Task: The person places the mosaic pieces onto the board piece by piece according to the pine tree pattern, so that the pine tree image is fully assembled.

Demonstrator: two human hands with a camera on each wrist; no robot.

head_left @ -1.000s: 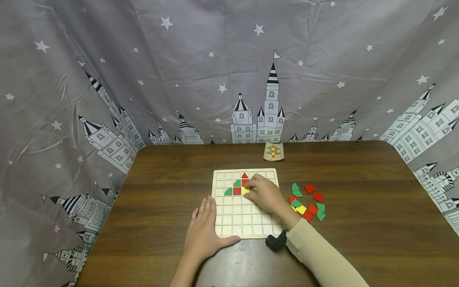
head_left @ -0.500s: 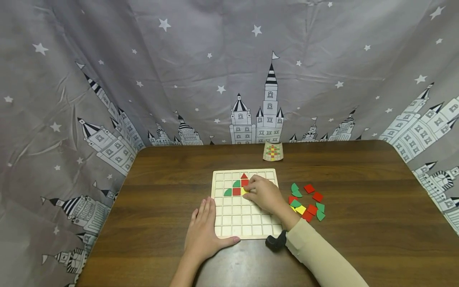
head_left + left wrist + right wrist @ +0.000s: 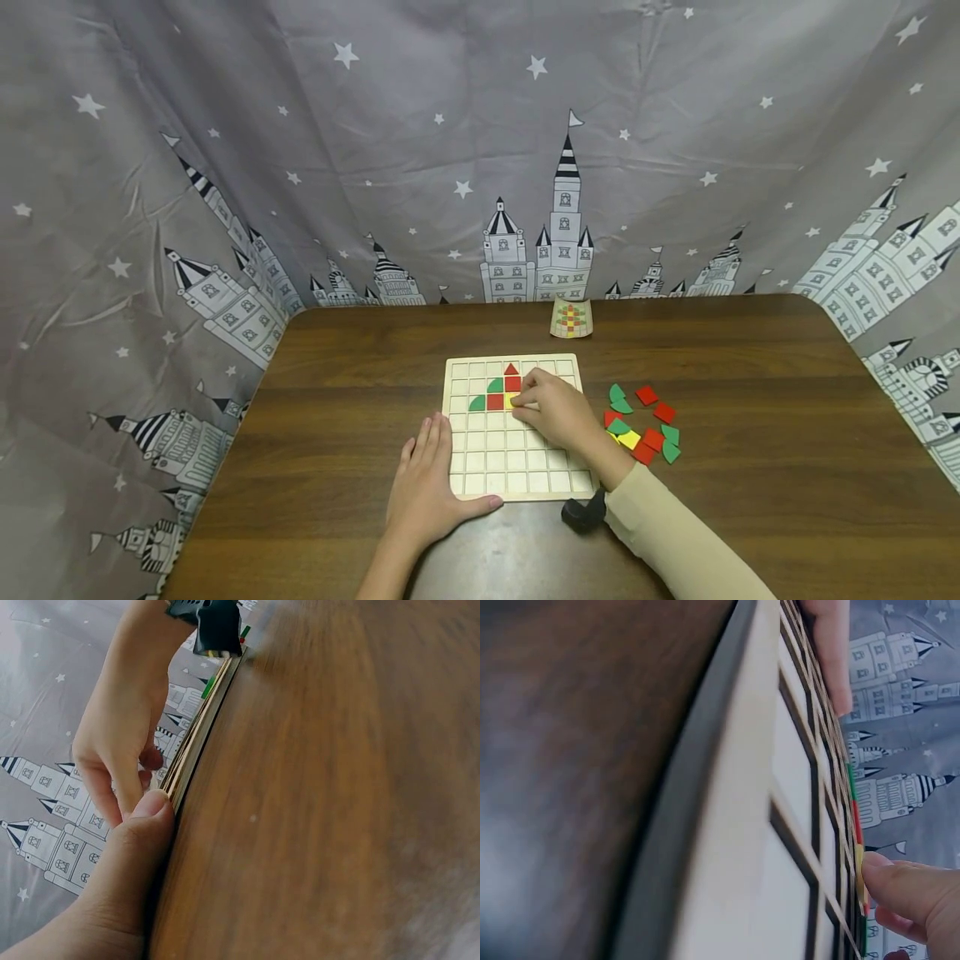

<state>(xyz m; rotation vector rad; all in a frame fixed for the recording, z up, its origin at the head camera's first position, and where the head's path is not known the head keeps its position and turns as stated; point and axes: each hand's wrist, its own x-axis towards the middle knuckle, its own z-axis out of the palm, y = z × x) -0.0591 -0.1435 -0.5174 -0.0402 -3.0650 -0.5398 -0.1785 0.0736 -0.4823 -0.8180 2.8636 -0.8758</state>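
A pale wooden grid board (image 3: 483, 461) lies on the table. My left hand (image 3: 424, 475) rests along its left side, fingers straight and thumb out at the front edge. Over the board's upper middle, my right hand (image 3: 557, 408) pinches a yellow square tile (image 3: 509, 401), with the fingers partly covering it. The right wrist view has that thumb (image 3: 881, 874) right at the yellow tile's edge. Beside the yellow tile sit a red square (image 3: 496, 402) and a green quarter-round (image 3: 477, 403). Above are another green quarter-round (image 3: 496, 385), a red square (image 3: 513, 383) and a red triangle (image 3: 512, 369).
Loose red, green and yellow tiles (image 3: 643, 452) lie scattered right of the board, some overlapping. A pattern card (image 3: 572, 318) stands at the table's back edge, before a grey castle-print curtain (image 3: 412, 108). A black wrist device (image 3: 583, 512) hangs under the right wrist.
My right wrist has shifted slightly right and toward me, while its fingertips stay at the yellow tile. The left hand keeps its place on the board.
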